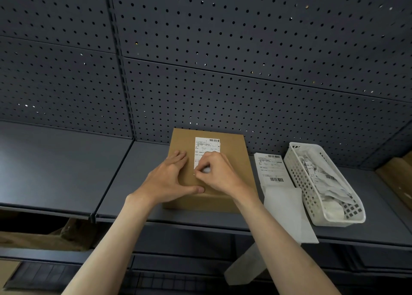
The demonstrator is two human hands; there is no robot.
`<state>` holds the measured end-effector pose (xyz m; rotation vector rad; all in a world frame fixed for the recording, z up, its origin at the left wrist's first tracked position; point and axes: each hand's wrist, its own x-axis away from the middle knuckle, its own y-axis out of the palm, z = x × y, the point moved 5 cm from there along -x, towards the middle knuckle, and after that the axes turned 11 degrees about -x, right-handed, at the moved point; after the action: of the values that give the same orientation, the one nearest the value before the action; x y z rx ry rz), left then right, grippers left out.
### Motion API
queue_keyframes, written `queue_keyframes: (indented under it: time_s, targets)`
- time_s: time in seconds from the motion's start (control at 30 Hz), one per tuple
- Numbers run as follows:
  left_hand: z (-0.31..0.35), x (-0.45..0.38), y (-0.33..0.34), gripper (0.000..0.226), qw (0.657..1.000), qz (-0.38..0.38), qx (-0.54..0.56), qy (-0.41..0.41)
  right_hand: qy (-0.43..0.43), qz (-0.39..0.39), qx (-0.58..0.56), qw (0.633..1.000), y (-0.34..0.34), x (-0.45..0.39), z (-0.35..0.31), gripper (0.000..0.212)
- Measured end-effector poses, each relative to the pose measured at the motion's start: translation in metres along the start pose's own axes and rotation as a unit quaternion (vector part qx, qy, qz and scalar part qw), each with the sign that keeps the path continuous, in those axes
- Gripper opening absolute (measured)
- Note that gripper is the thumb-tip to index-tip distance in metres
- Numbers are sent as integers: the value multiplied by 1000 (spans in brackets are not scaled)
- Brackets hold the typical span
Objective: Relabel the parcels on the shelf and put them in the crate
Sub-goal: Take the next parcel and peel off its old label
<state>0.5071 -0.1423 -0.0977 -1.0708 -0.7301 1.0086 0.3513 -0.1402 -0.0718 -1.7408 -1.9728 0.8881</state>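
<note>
Starting at your far left, the grey metal shelf (55,161) lies bare in front of a dark pegboard back panel (223,49), and under its front edge a brown cardboard piece (44,239) shows on the level below. Next comes your left hand (171,179), laid flat on the top of the brown parcel (231,150), fingers straight and close together, thumb stretched along the box's near edge; its grip is spread and pressing, not closed round anything. The parcel sits on the shelf close to the back panel, with a white shipping label (207,146) stuck on its lid. Your right hand (218,172) rests over the lower part of that label with the fingers curled, pinching at its bottom left corner, where something small and white shows between thumb and finger; whether that is the label's edge or a separate scrap you cannot tell from here. Both hands cover much of the lid, so the lower half of the label is hidden. Just beside the parcel on the right lies a loose label sheet (270,167), a blank white backing paper (287,212) overlapping its near end and hanging past the shelf lip. Farthest right stands a white perforated basket (296,172) holding crumpled labels and paper.
</note>
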Motion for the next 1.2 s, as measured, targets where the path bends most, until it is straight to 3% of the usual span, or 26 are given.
queue_keyframes:
  time_s: [1.2]
  targets:
    - [-1, 0, 2, 126, 1000, 3, 4, 0, 8, -13, -14, 1000, 0, 0, -4, 8]
